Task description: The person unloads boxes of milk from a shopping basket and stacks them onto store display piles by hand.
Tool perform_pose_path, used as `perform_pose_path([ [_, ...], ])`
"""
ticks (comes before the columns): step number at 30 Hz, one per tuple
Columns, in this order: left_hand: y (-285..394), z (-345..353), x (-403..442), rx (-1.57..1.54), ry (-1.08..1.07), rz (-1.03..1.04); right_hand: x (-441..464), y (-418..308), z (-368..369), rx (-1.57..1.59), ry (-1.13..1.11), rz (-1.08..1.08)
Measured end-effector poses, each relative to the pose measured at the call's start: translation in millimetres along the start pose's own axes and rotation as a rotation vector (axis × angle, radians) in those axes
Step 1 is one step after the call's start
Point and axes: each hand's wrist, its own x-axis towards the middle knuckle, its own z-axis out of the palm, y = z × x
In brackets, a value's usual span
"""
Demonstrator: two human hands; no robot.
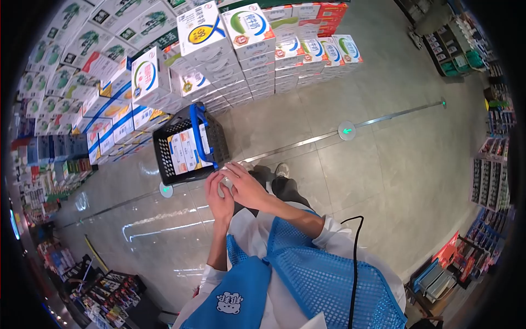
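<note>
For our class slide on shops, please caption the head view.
Left hand and right hand close together near a shopping basket holding a box, stacked cartons beyond.

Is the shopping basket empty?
No, a white box with orange printing lies inside the black basket.

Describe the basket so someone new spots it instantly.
Find the tall stacks of white milk cartons. Directly in front stands a black, perforated shopping basket holding a white-and-orange box. Unlike the closed cartons beside it, it's open-topped with a bright blue handle.
</note>
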Motion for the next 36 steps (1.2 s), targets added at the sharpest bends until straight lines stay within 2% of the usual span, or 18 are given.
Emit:
perform_pose_path([
  [3, -1, -25, -12, 0.031, 0.055, 0.026, -6, -23, 8, -0.039, -0.004, -0.034],
  [5, -4, -44, -19, -0.024, 0.002, -0.021, -9, -33, 23, -0.042, -0.016, -0.042],
  [9, -36, -81, -38, -0.082, 0.026, -0.042, -9, -62, 52, -0.041, -0.019, -0.101],
  [12, -67, -131, -55, -0.040, 0.059, -0.035, -7, -83, 79, -0.119, -0.102, -0.118],
  [15, -107, -191, -87, -0.004, 0.109, -0.074, -12, -90, 112, -0.139, -0.092, -0.128],
  [18, -159, -247, -123, 0.065, 0.172, -0.187, -7, -99, 159, -0.135, -0.095, -0.137],
  [20, -185, -275, -149, 0.052, 0.202, -0.317, -9, -106, 188, -0.102, -0.083, -0.059],
  [22, -208, -295, -163, 0.070, 0.224, -0.306, -7, -120, 210, -0.090, -0.095, -0.052],
  [24, -224, -310, -173, 0.092, 0.150, -0.395, -9, -130, 224, -0.102, -0.141, 0.014],
  [28, -245, -315, -150, 0.027, 0.088, -0.336, 5, -137, 237, -0.189, -0.116, 0.014],
  [30, -252, -315, -127, 0.003, -0.097, -0.214, 18, -140, 242, -0.167, -0.086, -0.011],
  [36, -253, -325, -53, -0.111, -0.153, -0.040, 71, -156, 271, -0.140, -0.108, 0.053],
])
